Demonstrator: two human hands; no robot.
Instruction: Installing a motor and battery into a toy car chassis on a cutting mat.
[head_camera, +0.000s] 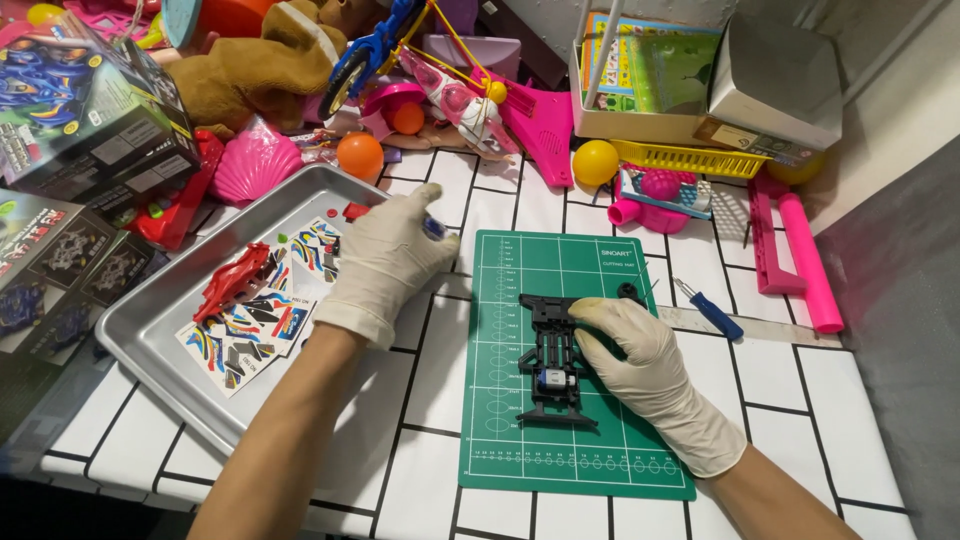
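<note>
**Hands split: chassis pinned, tray reached**

Right hand (640, 355), gloved, presses down on the black chassis (553, 365), which lies on the green mat (500, 440). Left hand (385, 262), gloved, hovers over the tray (150, 330) rim, fingers pinched on a small dark part; what it is I cannot tell.

Risks, as I judge them: the tiny part could slip from the glove and vanish among the toys. A sleeve sweep could scatter the sticker sheets (255, 330) or the red shell (232, 282).

Room: bare tiled desk (420, 400) between tray and mat. Screwdriver (708, 310) lies just right of the mat. Clutter crowds the far edge; near edge close.
</note>
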